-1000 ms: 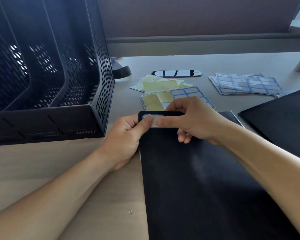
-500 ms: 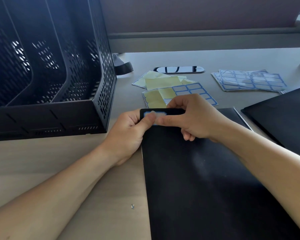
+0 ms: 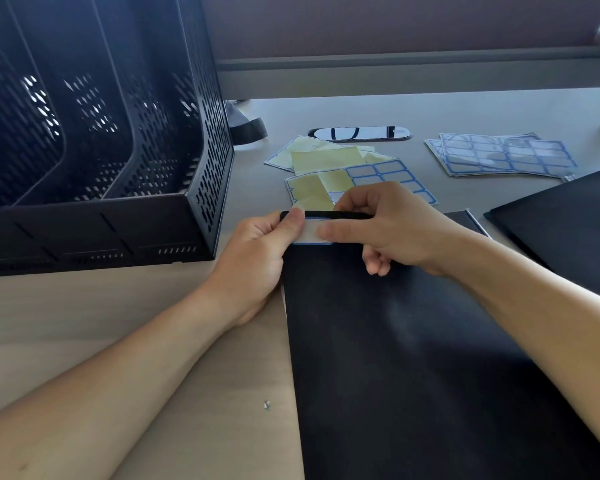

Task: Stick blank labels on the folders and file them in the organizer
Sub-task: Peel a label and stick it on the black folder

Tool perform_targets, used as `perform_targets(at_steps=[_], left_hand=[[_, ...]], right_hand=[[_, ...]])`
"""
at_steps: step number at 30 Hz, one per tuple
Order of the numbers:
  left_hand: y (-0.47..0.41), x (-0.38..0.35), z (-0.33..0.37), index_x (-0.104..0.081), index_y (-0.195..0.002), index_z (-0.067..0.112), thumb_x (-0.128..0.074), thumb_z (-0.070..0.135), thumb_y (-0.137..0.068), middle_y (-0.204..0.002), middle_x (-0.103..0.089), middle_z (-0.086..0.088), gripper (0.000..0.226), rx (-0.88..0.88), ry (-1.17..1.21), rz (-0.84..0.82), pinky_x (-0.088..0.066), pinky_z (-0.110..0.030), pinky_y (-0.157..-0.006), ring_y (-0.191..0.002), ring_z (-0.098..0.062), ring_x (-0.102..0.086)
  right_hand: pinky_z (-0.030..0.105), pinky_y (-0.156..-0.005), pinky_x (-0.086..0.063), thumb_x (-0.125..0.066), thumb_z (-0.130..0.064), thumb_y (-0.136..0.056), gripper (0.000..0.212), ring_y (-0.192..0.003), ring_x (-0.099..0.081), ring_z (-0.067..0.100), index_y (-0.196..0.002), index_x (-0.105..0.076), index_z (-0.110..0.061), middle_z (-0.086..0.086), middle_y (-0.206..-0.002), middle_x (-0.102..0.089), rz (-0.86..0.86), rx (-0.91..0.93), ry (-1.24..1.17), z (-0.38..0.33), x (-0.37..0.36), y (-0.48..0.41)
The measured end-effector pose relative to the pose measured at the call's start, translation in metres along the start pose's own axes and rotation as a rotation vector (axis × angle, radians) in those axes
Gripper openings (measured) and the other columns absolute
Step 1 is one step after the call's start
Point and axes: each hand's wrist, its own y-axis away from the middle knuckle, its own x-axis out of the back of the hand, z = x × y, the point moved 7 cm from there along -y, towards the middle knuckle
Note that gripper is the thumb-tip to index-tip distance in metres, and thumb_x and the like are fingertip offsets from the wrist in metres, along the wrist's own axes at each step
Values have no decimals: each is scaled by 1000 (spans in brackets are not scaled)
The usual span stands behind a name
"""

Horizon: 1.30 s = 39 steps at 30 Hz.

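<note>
A black folder (image 3: 413, 358) lies flat on the desk in front of me. A white label with a blue border (image 3: 310, 233) sits at its top left corner. My left hand (image 3: 257, 258) pinches that corner, with the thumb lying on the label's left end. My right hand (image 3: 395, 226) pinches the folder's top edge over the label: the index finger lies straight across it and the thumb is at the far edge. Its other fingers are curled. The black mesh organizer (image 3: 118, 133) stands at the left, its slots showing no folders.
Partly peeled label sheets (image 3: 381, 174) lie just beyond my hands. A stack of full label sheets (image 3: 503, 154) is at the back right. Another black folder (image 3: 568, 220) lies at the right edge. A glossy cable slot (image 3: 359, 133) is set into the desk. A paper scrap (image 3: 266, 405) lies near me.
My left thumb and right index finger have closed in over the label, so less of it shows. The folder has stayed in place.
</note>
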Motion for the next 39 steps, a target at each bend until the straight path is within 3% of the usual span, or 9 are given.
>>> perform_targets(at_steps=[3, 6, 15, 22, 26, 31, 33, 36, 39], left_hand=[[2, 2, 2, -54, -110, -20, -47, 30, -101, -111, -56, -45, 52, -21, -20, 14, -49, -64, -92, -97, -46, -62], [3, 1, 3, -54, -112, -21, -45, 33, -102, -112, -58, -44, 56, -19, -21, -18, -48, -63, -95, -106, -53, -61], [1, 4, 1, -68, -106, -6, -44, 24, -104, -110, -66, -34, 39, -80, -94, 11, -44, -66, -99, -109, -51, -60], [2, 2, 1, -74, -99, 4, -48, 22, -101, -103, -72, -24, 32, -76, -81, -4, -51, -56, -96, -101, -39, -68], [2, 0, 2, -71, -95, 2, -49, 24, -100, -98, -70, -20, 32, -94, -109, -32, -47, -62, -93, -91, -32, -65], [0, 1, 0, -73, -95, 3, -49, 22, -100, -100, -71, -22, 31, -73, -46, -23, -51, -51, -91, -92, -31, -67], [1, 1, 0, -69, -100, -6, -53, 23, -97, -103, -68, -30, 34, -48, -4, -31, -52, -51, -90, -92, -35, -65], [2, -2, 1, -70, -104, -4, -54, 16, -94, -100, -72, -22, 28, -36, 12, -96, -58, -39, -83, -91, -30, -70], [1, 0, 0, -68, -110, -4, -47, 4, -98, -103, -73, -19, 25, -63, -17, -99, -58, -33, -82, -94, -27, -71]], right_hand=[[20, -39, -42, -80, -44, -75, 37, -35, -52, 13, -89, -61, -15, -2, -48, -55, 20, 8, 88, 1, -2, -1], [19, -37, -40, -80, -46, -75, 38, -33, -51, 13, -91, -59, -17, -3, -38, -50, 55, 3, 128, 2, -4, -2], [20, -36, -38, -78, -46, -78, 40, -32, -48, 14, -75, -56, -13, 0, -41, -44, 91, -11, 73, 1, -1, -3], [20, -36, -38, -78, -44, -79, 39, -31, -48, 13, -81, -58, -11, 1, -41, -48, 116, 15, 83, -2, -2, -2], [21, -37, -42, -69, -42, -88, 32, -32, -49, 10, -81, -58, -12, -9, -37, -47, 61, -11, 14, 1, 0, 0], [20, -35, -38, -71, -35, -89, 28, -31, -46, 11, -79, -59, -12, 3, -53, -52, 94, 28, 11, 1, 1, -3], [21, -37, -39, -71, -36, -88, 29, -33, -47, 11, -82, -60, -10, 0, -55, -53, 30, 4, -19, 4, 0, -4], [21, -39, -40, -77, -34, -84, 34, -37, -48, 12, -92, -62, -4, 2, -69, -52, -63, -5, -40, 8, -2, -4], [20, -37, -38, -79, -30, -82, 26, -34, -45, 9, -85, -62, -10, -7, -50, -51, -48, 18, 19, 9, -1, -6]])
